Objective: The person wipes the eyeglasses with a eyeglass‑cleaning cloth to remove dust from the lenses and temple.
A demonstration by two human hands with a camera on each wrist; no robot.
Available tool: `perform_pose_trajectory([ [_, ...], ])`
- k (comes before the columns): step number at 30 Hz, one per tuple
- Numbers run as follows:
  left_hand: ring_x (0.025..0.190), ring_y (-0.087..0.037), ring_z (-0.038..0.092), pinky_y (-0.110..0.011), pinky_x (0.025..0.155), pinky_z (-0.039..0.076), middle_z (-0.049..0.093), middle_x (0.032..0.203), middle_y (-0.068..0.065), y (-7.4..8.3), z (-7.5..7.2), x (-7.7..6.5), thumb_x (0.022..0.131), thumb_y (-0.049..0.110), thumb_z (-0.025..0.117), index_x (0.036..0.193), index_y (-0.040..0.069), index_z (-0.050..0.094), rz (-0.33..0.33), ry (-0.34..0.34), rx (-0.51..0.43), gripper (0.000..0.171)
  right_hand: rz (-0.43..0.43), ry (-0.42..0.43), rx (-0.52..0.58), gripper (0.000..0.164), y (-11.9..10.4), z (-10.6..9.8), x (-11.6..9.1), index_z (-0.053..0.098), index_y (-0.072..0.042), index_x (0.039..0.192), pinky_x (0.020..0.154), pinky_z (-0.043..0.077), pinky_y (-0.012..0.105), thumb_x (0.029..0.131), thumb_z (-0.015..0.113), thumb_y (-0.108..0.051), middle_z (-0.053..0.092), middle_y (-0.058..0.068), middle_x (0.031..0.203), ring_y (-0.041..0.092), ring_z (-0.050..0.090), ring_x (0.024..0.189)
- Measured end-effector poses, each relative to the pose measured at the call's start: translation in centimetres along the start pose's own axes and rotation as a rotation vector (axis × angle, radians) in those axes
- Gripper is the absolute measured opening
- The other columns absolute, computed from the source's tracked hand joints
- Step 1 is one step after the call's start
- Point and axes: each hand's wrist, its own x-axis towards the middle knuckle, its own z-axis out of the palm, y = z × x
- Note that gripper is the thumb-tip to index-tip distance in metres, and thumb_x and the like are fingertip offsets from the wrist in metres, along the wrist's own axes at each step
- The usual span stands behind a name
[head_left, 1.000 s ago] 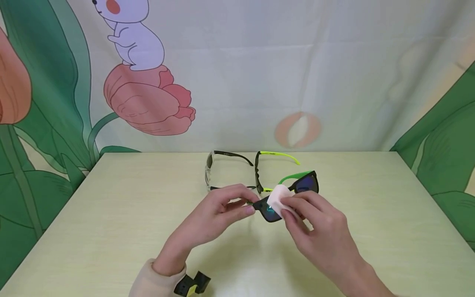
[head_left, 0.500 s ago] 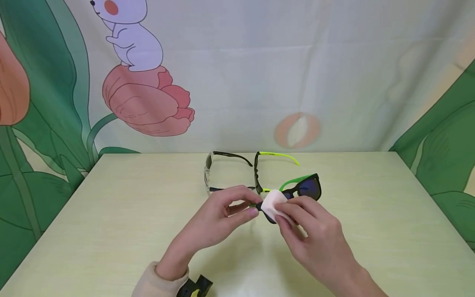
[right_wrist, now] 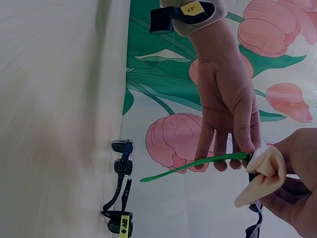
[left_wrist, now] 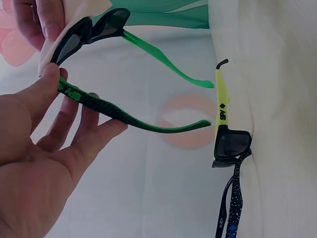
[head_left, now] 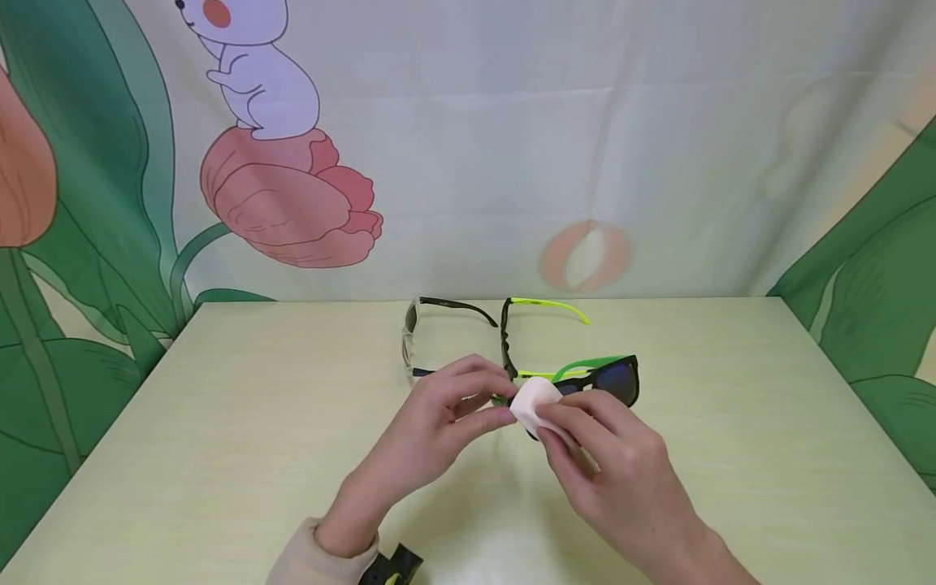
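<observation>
My left hand (head_left: 439,422) pinches a pair of black-framed sunglasses (head_left: 617,380) near the hinge of one temple. In the left wrist view, that patterned green temple (left_wrist: 104,105) lies along the fingers, and the other green temple (left_wrist: 163,59) stands unfolded. My right hand (head_left: 614,463) pinches a folded white cloth (head_left: 537,402) against the front of the lens nearest the left hand. The cloth covers most of that lens, while the far lens shows dark blue. Seen from the right wrist, the cloth (right_wrist: 267,173) is bunched between thumb and fingers.
Behind the hands on the pale table (head_left: 219,422) stand two other pairs: clear-framed sunglasses (head_left: 409,337) with dark temples, and black-framed sunglasses (head_left: 506,337) with yellow temples. A printed curtain (head_left: 468,162) hangs along the table's back edge. A black device (head_left: 391,565) sits at the left cuff.
My right hand has moved the cloth left across the lens toward the left fingers. The sunglasses have tilted, their far end coming lower and slightly right.
</observation>
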Motion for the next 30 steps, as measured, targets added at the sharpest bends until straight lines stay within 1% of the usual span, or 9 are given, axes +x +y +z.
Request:
perform_pose_trajectory([
  [2, 0.102, -0.022, 0.064, -0.040, 0.097, 0.056, 0.066, 0.108, -0.004, -0.2, 0.1, 0.0, 0.090, -0.004, 0.075, 0.107, 0.003, 0.075, 0.058, 0.019, 0.060, 0.019, -0.007, 0.006, -0.011, 0.028, 0.0, 0.0, 0.0, 0.076, -0.001, 0.105, 0.069, 0.058, 0.020, 0.106, 0.058, -0.022, 0.066, 0.006, 0.092, 0.020, 0.065, 0.081],
  [4, 0.100, -0.021, 0.066, -0.037, 0.092, 0.058, 0.067, 0.107, -0.004, -0.3, 0.2, 0.1, 0.089, -0.004, 0.076, 0.107, 0.003, 0.075, 0.106, 0.040, 0.128, 0.019, -0.011, 0.013, -0.023, 0.029, 0.1, 0.0, 0.0, 0.076, -0.001, 0.105, 0.068, 0.057, 0.020, 0.106, 0.058, -0.023, 0.067, 0.006, 0.093, 0.020, 0.065, 0.080],
  [9, 0.098, -0.014, 0.067, -0.029, 0.087, 0.057, 0.069, 0.107, -0.001, -0.3, 0.3, 0.2, 0.089, -0.002, 0.077, 0.109, 0.004, 0.076, 0.169, 0.094, 0.247, 0.021, 0.002, 0.009, -0.051, 0.032, 0.4, -0.1, 0.0, 0.077, -0.002, 0.103, 0.065, 0.056, 0.019, 0.107, 0.056, -0.027, 0.067, 0.005, 0.093, 0.018, 0.065, 0.080],
  [13, 0.097, -0.015, 0.066, -0.025, 0.082, 0.057, 0.070, 0.107, -0.003, -0.4, 0.3, 0.3, 0.088, -0.003, 0.078, 0.110, 0.002, 0.077, 0.240, 0.131, 0.319, 0.023, -0.004, 0.017, -0.062, 0.033, 0.5, -0.1, -0.1, 0.077, -0.003, 0.103, 0.066, 0.056, 0.018, 0.107, 0.055, -0.027, 0.067, 0.003, 0.093, 0.017, 0.065, 0.081],
  [17, 0.095, -0.017, 0.064, -0.022, 0.077, 0.056, 0.070, 0.106, -0.005, -0.7, 0.3, 0.3, 0.087, -0.004, 0.078, 0.110, 0.000, 0.077, 0.285, 0.151, 0.357, 0.023, -0.004, 0.018, -0.054, 0.032, 0.5, -0.1, 0.0, 0.077, -0.003, 0.103, 0.068, 0.056, 0.018, 0.107, 0.055, -0.025, 0.067, 0.004, 0.093, 0.017, 0.066, 0.081],
  [21, 0.092, -0.016, 0.066, -0.021, 0.075, 0.056, 0.070, 0.106, -0.005, -0.9, 0.4, 0.3, 0.088, -0.004, 0.077, 0.111, 0.000, 0.077, 0.297, 0.158, 0.357, 0.023, 0.017, 0.005, -0.041, 0.031, 0.5, -0.2, 0.1, 0.076, -0.001, 0.104, 0.069, 0.058, 0.021, 0.107, 0.055, -0.024, 0.067, 0.006, 0.093, 0.021, 0.066, 0.080],
  [26, 0.089, -0.018, 0.067, -0.024, 0.076, 0.058, 0.069, 0.104, -0.007, -0.9, 0.5, 0.4, 0.088, -0.009, 0.076, 0.110, -0.001, 0.076, 0.357, 0.195, 0.376, 0.024, 0.046, 0.010, -0.055, 0.032, 0.7, -0.5, 0.2, 0.077, -0.001, 0.104, 0.067, 0.057, 0.024, 0.106, 0.055, -0.025, 0.067, 0.006, 0.090, 0.022, 0.065, 0.078],
  [28, 0.088, -0.018, 0.068, -0.025, 0.077, 0.059, 0.069, 0.103, -0.007, -0.9, 0.4, 0.5, 0.087, -0.010, 0.076, 0.109, -0.001, 0.076, 0.373, 0.211, 0.381, 0.024, 0.050, 0.009, -0.077, 0.033, 0.9, -0.7, 0.2, 0.077, -0.002, 0.104, 0.065, 0.056, 0.022, 0.107, 0.055, -0.026, 0.067, 0.005, 0.090, 0.019, 0.065, 0.077],
  [30, 0.089, -0.018, 0.069, -0.025, 0.079, 0.059, 0.070, 0.102, -0.006, -0.9, 0.3, 0.5, 0.088, -0.009, 0.076, 0.109, 0.001, 0.077, 0.365, 0.223, 0.383, 0.023, 0.054, 0.016, -0.094, 0.017, 1.1, -0.9, 0.2, 0.078, -0.002, 0.103, 0.062, 0.055, 0.020, 0.100, 0.069, -0.017, 0.067, 0.005, 0.090, 0.017, 0.064, 0.074],
])
